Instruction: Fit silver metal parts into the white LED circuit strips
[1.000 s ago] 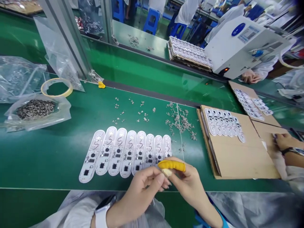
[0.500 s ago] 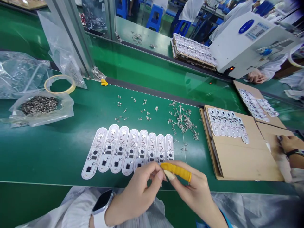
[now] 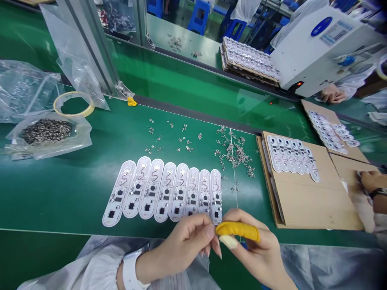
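Note:
At the table's front edge, my left hand point(image 3: 184, 243) is closed in a pinch, and whatever sits between its fingertips is too small to make out. Close beside it, my right hand point(image 3: 254, 245) also pinches, with a yellow finger cot point(image 3: 238, 230) on the index finger and a pale cot point(image 3: 229, 241) on the thumb. Its held thing is hidden too. Just beyond both hands lies a row of several white oval circuit boards point(image 3: 147, 189), each with black chips and thin curled wires. My fingers partly cover the lower ends of the boards on the right.
Small metal parts point(image 3: 238, 155) lie scattered behind the boards. On the left are a bag of metal parts point(image 3: 46, 132) and a tape roll point(image 3: 74, 104). Cardboard point(image 3: 314, 201) at right carries more boards point(image 3: 292, 155). Another person's hand point(image 3: 373, 181) rests at the far right.
Both hands have shifted slightly right and toward me, showing more of the boards' lower ends. My right fingertips have drawn a little away from the left ones.

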{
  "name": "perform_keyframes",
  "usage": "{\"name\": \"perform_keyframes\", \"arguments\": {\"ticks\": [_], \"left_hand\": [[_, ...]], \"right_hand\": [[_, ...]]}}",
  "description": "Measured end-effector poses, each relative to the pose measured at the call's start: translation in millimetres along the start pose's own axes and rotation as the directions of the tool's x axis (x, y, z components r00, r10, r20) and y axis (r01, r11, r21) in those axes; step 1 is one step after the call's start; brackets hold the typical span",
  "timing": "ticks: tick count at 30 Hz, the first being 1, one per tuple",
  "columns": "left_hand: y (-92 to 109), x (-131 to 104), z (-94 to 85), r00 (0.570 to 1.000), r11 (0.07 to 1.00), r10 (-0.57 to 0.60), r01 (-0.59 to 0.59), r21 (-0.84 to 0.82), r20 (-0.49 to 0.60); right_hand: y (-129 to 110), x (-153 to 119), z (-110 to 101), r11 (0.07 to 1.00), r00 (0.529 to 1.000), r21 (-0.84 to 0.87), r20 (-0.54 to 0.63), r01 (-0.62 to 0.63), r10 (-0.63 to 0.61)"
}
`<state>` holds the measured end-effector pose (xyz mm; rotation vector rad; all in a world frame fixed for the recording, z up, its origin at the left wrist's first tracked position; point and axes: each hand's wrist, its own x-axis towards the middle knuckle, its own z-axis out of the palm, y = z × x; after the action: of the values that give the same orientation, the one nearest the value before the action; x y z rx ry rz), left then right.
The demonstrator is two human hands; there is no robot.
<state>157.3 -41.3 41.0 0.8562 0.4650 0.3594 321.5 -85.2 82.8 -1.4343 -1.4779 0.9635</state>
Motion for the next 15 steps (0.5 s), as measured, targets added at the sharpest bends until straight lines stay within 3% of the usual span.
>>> {"name": "perform_keyframes", "arguments": {"ticks": [2,3,4,5,6,7,9,11,15], "left_hand": [[-3.5,-0.3,1.1,1.000,0.992,0.020,-0.018,0.122,-0.018],[-5.9,0.0,1.5,0.996,0.959,0.088,-0.079,0.273,-0.021],[-9.1,0.9,1.5,0.982,0.865,0.190,-0.171,0.472,0.006],[-13.0,2.5,1.4,0.951,0.686,0.301,-0.272,0.675,0.078],[-17.4,4.8,0.9,0.907,0.439,0.377,-0.353,0.826,0.187],[-22.0,7.4,0.2,0.868,0.196,0.402,-0.391,0.899,0.290],[-30.7,12.9,-1.7,0.850,-0.110,0.365,-0.365,0.925,0.379],[-36.9,16.8,-3.8,0.863,-0.235,0.330,-0.317,0.919,0.382],[-41.2,18.1,-6.7,0.856,-0.301,0.324,-0.310,0.902,0.403]], "right_hand": [[4.3,5.0,-12.6,0.997,1.000,-0.080,0.014,-0.009,0.010],[9.4,9.7,-19.2,0.993,0.999,-0.114,0.006,-0.040,0.040],[16.2,15.4,-25.5,0.986,0.997,-0.144,-0.006,-0.079,0.079],[23.9,21.7,-31.0,0.979,0.993,-0.169,-0.010,-0.119,0.119],[32.0,28.1,-35.4,0.970,0.988,-0.188,0.001,-0.151,0.154],[39.8,34.1,-38.6,0.964,0.983,-0.203,0.027,-0.173,0.182],[52.5,43.2,-41.9,0.954,0.970,-0.227,0.096,-0.195,0.221],[60.4,48.1,-42.6,0.948,0.960,-0.248,0.145,-0.201,0.241],[65.6,51.1,-43.8,0.942,0.951,-0.280,0.192,-0.185,0.244]]}}
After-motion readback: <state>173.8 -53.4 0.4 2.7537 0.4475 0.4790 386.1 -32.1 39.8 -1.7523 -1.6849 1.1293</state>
